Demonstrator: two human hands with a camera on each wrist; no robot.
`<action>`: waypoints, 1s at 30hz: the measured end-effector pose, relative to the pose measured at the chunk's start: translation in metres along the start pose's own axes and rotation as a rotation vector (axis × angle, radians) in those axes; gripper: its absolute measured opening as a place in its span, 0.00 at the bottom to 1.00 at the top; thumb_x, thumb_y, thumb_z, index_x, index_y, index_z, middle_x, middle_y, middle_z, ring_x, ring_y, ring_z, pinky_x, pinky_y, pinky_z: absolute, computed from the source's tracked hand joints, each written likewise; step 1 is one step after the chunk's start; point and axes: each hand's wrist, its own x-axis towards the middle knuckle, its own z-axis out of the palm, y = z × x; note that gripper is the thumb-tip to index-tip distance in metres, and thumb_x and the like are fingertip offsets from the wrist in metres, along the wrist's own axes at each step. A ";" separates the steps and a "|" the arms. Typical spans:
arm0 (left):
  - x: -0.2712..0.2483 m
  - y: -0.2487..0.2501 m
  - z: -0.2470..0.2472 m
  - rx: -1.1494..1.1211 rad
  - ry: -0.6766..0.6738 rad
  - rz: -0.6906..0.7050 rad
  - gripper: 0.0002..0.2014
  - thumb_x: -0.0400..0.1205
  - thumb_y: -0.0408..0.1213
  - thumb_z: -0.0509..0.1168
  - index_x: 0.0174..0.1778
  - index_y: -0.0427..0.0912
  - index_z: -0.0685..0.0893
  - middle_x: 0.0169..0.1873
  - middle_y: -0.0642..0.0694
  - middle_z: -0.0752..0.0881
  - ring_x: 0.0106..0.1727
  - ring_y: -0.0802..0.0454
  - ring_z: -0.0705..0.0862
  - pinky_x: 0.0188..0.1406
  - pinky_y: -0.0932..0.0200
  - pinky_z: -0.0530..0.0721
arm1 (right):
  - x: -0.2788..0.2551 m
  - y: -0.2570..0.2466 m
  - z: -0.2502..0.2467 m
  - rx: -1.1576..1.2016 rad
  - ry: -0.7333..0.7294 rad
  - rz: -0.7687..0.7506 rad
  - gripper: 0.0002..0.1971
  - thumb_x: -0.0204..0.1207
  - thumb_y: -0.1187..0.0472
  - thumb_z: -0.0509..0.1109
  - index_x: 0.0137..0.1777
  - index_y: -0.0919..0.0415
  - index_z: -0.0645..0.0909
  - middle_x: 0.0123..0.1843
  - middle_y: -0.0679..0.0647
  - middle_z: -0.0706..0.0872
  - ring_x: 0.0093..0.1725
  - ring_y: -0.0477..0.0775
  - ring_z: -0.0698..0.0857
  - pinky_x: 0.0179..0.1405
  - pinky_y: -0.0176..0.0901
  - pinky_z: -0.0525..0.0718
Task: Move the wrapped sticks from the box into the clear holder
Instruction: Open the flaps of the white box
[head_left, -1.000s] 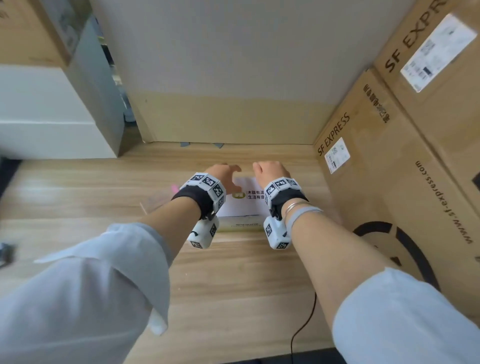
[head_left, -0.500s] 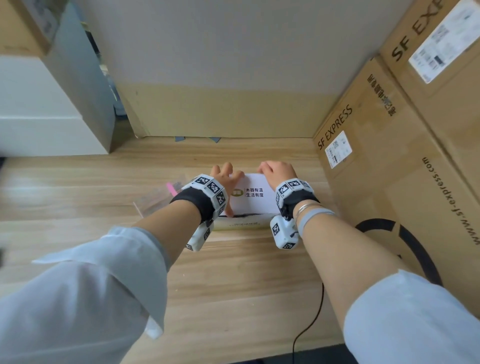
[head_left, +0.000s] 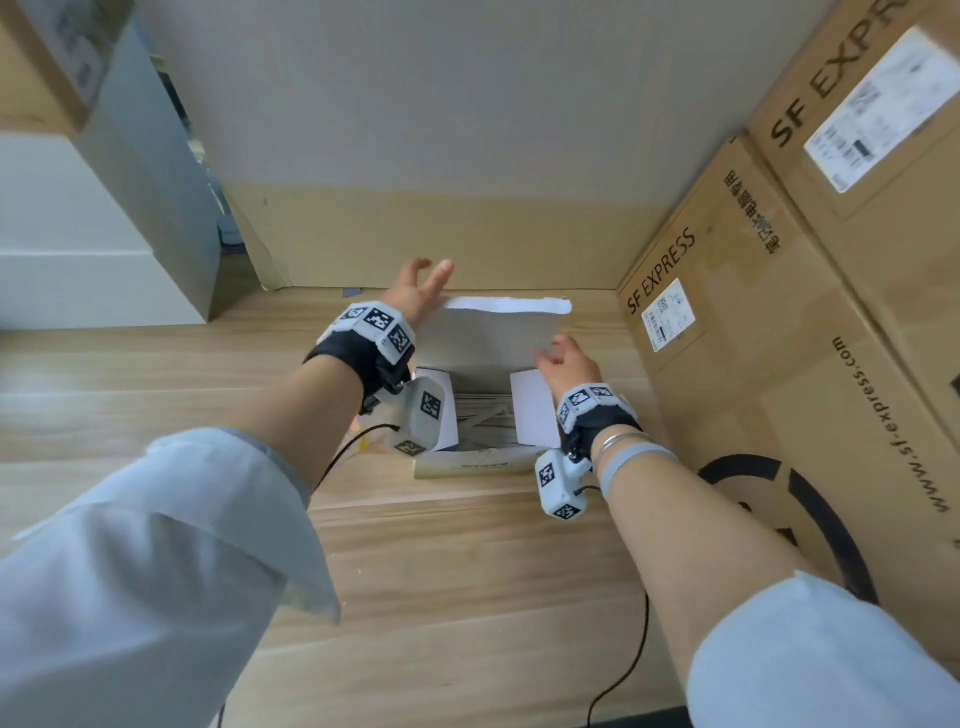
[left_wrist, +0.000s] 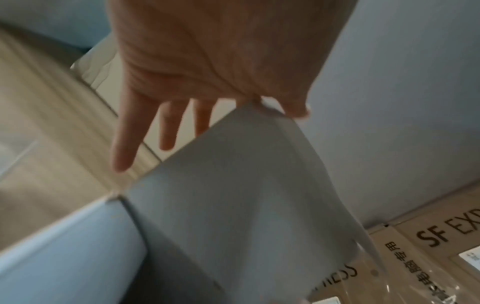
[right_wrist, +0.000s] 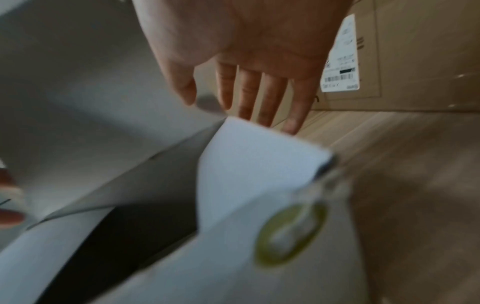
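A white box (head_left: 467, 465) stands open on the wooden table, its lid (head_left: 493, 338) raised upright. Paper-wrapped sticks (head_left: 483, 413) lie inside between two white side flaps. My left hand (head_left: 421, 288) is at the lid's upper left corner. In the left wrist view this hand (left_wrist: 270, 107) pinches the corner of the lid (left_wrist: 233, 195) between thumb and forefinger, its other fingers straight. My right hand (head_left: 563, 358) hovers with straight fingers (right_wrist: 267, 98) at the far edge of the right flap (right_wrist: 259, 160) and holds nothing. No clear holder shows; my left forearm covers the spot left of the box.
Stacked SF Express cartons (head_left: 779, 364) wall off the right side, close to the box. A cardboard panel (head_left: 415, 234) closes the back and a white cabinet (head_left: 78, 260) stands at the far left. A black cable (head_left: 623, 665) trails over the table's near edge (head_left: 467, 597).
The lid, flat under both hands half a second ago, has swung up to upright. My left hand rose with its corner. My right hand shifted to the right flap.
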 end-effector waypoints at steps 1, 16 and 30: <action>0.001 -0.003 0.008 -0.068 0.088 -0.024 0.34 0.80 0.64 0.48 0.81 0.54 0.54 0.77 0.35 0.69 0.75 0.35 0.72 0.69 0.32 0.73 | -0.002 -0.002 0.006 -0.001 -0.016 0.001 0.28 0.77 0.49 0.66 0.75 0.53 0.66 0.57 0.53 0.81 0.54 0.58 0.83 0.57 0.47 0.80; -0.004 -0.052 0.082 0.593 0.016 -0.105 0.52 0.77 0.26 0.64 0.78 0.70 0.34 0.81 0.38 0.44 0.37 0.46 0.75 0.54 0.51 0.81 | -0.003 -0.012 0.010 -0.055 -0.017 0.070 0.34 0.74 0.64 0.60 0.80 0.43 0.59 0.71 0.55 0.79 0.62 0.61 0.83 0.62 0.51 0.82; 0.004 -0.058 0.025 0.493 0.221 -0.122 0.29 0.78 0.30 0.62 0.75 0.53 0.68 0.70 0.37 0.67 0.70 0.37 0.68 0.71 0.40 0.72 | -0.010 0.002 0.009 -0.208 0.051 0.074 0.23 0.75 0.64 0.66 0.71 0.55 0.73 0.63 0.61 0.84 0.61 0.64 0.84 0.56 0.46 0.82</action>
